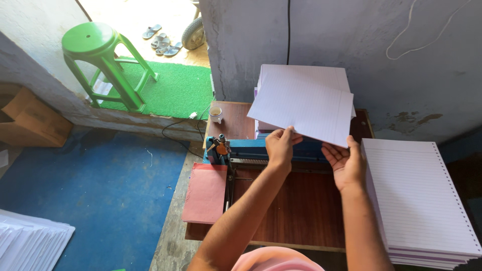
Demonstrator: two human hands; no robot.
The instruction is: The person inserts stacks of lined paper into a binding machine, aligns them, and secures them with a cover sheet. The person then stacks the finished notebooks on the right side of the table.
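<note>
Both hands hold a batch of ruled sheets (306, 103) tilted above the blue punching machine (261, 149) on the wooden table (296, 206). The left hand (281, 146) pinches the batch's near left edge, thumb on top and fingers beneath. The right hand (346, 163) supports the near right corner with its palm up and fingers spread under the paper. Behind the batch, a stack (301, 75) of the same paper sits at the table's far side against the wall. To the right lies a tall pile of punched sheets (422, 200). A pink card (206, 193) lies at the table's left edge, and a small cup (216, 114) stands far left. A green stool (100, 55) stands beyond.
</note>
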